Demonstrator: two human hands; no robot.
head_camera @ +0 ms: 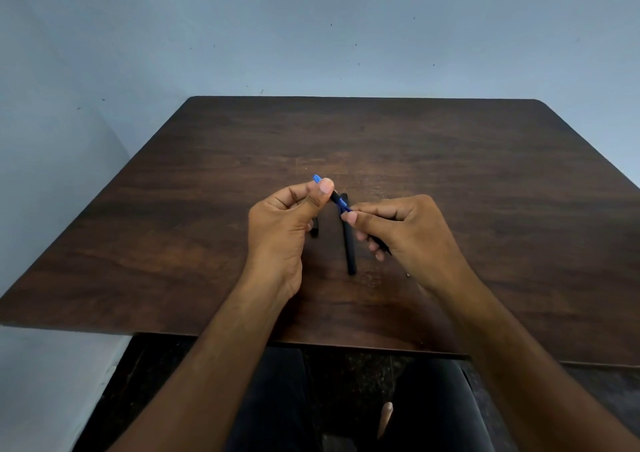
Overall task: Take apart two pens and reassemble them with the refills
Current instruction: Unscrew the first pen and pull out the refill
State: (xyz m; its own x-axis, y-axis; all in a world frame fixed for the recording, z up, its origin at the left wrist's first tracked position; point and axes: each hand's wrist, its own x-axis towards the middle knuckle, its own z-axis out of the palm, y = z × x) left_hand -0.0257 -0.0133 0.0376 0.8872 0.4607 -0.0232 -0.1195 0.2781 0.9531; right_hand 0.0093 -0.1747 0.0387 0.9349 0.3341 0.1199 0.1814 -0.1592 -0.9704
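Two bare hands are raised just above a dark wooden table (485, 181), both gripping one blue-and-black pen (338, 199) that slants between them: the left hand (287, 223) pinches its upper blue end between thumb and forefinger, and the right hand (401, 230) closes thumb and fingers around its lower part. A second, black pen (349, 244) lies flat on the table below and between the hands, touched by neither. A short dark piece (314, 229) lies beside the left hand, mostly hidden; what it is cannot be told.
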